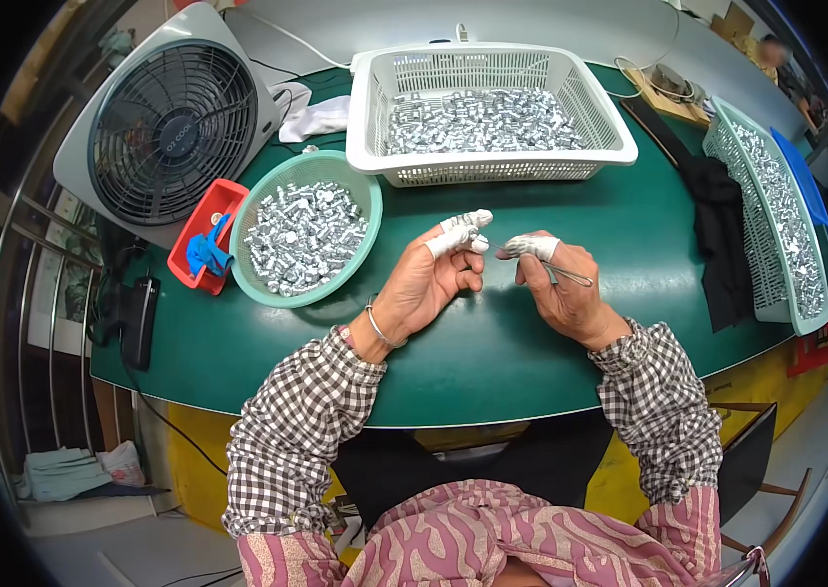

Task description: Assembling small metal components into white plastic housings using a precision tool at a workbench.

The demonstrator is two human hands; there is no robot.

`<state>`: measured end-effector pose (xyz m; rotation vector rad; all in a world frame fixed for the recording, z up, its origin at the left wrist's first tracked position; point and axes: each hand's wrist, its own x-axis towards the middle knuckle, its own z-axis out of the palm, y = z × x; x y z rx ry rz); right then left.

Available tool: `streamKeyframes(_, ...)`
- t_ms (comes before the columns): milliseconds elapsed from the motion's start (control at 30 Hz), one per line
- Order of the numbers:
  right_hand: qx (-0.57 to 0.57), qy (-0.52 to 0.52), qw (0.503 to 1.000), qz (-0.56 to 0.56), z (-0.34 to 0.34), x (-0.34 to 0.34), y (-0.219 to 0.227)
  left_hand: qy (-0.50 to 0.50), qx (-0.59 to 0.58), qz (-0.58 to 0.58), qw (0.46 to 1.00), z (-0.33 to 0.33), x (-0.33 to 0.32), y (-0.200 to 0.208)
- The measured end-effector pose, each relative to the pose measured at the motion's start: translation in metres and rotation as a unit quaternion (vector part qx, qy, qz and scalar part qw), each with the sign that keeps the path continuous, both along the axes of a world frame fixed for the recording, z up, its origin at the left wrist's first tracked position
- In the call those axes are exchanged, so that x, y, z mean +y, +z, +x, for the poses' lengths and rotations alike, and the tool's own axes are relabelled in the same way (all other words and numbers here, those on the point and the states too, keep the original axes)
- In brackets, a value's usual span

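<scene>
A green desk [473, 367] carries a white basket [492, 164] of silvery metal parts [483, 119] along its far edge and a round green basket [374, 201] toward its left end, likely set aside to keep the middle workable. Open surface runs from the hands to the curved near edge. Mid-desk, the right hand's [566, 289] fingers close on a slim metal tool [573, 277], facing the left hand [429, 274], whose fingers narrow on what seems a small pale piece [480, 244], apparently for close control.

Shiny metal parts [304, 235], smooth plastic bowl [375, 201], smooth plastic basket [492, 161], glossy tabletop [492, 362], polished metal tool [573, 277], matt woven cloth sleeves [301, 421], shiny metal bracelet [372, 318], matt black cloth [722, 215], matt plastic fan housing [255, 88]
</scene>
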<state>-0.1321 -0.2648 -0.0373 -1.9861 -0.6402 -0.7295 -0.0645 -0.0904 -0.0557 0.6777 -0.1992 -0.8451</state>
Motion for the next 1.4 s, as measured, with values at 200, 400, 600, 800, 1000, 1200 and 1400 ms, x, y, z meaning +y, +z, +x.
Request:
streamKeyframes(200,-0.005,-0.027,1.000,0.000,0.002,-0.002,0.002,0.024,-0.028,0.031,0.999,-0.003,-0.003,0.004)
streamKeyframes(400,-0.005,-0.043,0.999,0.004,0.000,-0.004,0.003,0.012,-0.040,0.068,0.997,-0.001,-0.003,0.003)
streamKeyframes(600,-0.015,-0.047,0.999,0.001,0.004,-0.005,0.000,0.032,-0.050,0.087,0.994,-0.006,-0.005,0.010)
streamKeyframes(800,-0.014,-0.047,0.999,0.010,0.007,-0.004,-0.003,0.029,-0.057,0.059,0.996,-0.004,-0.003,0.004)
streamKeyframes(1000,-0.007,-0.027,1.000,-0.003,0.006,-0.005,-0.004,0.036,-0.076,0.080,0.993,-0.005,-0.004,0.002)
streamKeyframes(1200,-0.007,-0.024,0.999,-0.022,0.007,-0.004,-0.005,0.039,-0.068,0.070,0.995,-0.004,-0.003,0.001)
streamKeyframes(1400,0.012,-0.026,0.999,-0.036,0.007,-0.003,-0.004,0.024,-0.073,0.062,0.995,-0.003,-0.002,0.000)
